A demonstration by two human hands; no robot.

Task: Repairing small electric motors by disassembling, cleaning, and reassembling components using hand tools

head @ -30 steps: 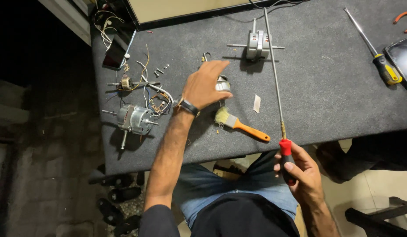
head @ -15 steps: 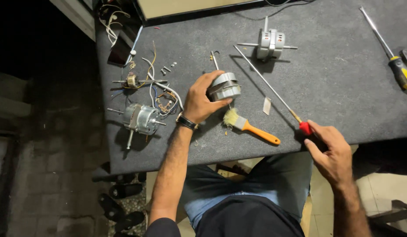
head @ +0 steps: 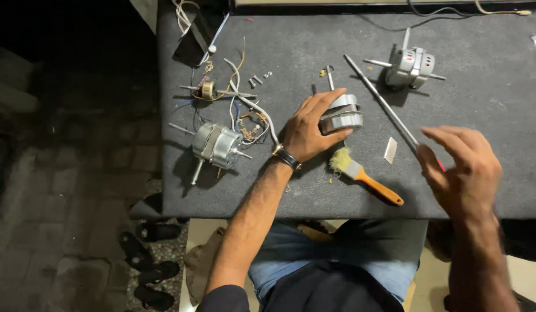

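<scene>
My left hand (head: 305, 130) grips a round silver motor housing (head: 342, 118) that rests on the dark grey table (head: 481, 104). A watch sits on that wrist. My right hand (head: 464, 170) hovers at the table's front right with its fingers spread. It is over the red handle (head: 440, 167) of a long screwdriver, whose steel shaft (head: 379, 99) lies on the table and points up-left past the housing. The hand hides most of the handle.
An orange-handled brush (head: 366, 176) lies just below the housing, with a small white strip (head: 390, 150) beside it. A small motor (head: 217, 144) with loose wires (head: 245, 110) is at the left, another motor (head: 411, 66) at the back right. Screws (head: 259, 78) lie near the back. Sandals (head: 155, 271) are on the floor.
My right hand has loosened from the red handle and spread its fingers as the screwdriver came down onto the table. My left hand closed on the motor housing and stays there.
</scene>
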